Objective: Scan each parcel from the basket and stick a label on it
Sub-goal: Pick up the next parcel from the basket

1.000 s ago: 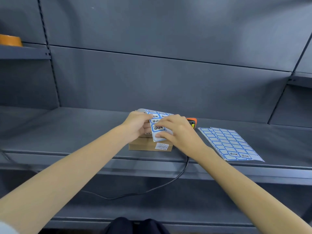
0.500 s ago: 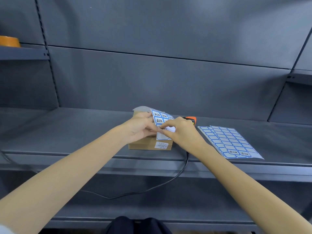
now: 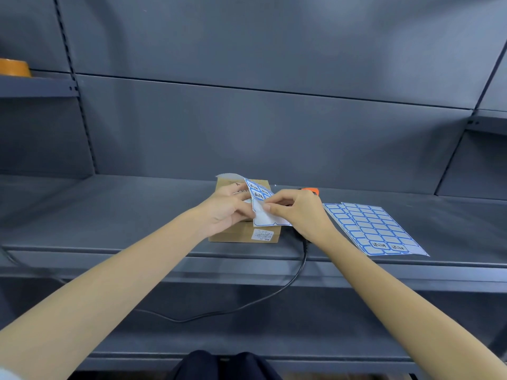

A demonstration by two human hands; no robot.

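Two hands over box (image 3: pixel 241 234) at shelf (image 3: pixel 109 215) front edge. Left hand (image 3: pixel 227 212) grips sticker sheet (image 3: pixel 260 204); right hand (image 3: pixel 296 212) pinches one sticker, peeling. Next: likely lift it free, press onto box top.

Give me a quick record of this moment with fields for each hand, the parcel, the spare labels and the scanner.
left hand: holds label sheet over the parcel
right hand: pinches a label at the sheet's lower part
parcel: brown box on shelf, under both hands
spare label sheets: flat on shelf, right of the hands
scanner: mostly hidden behind right hand, cable hanging off shelf
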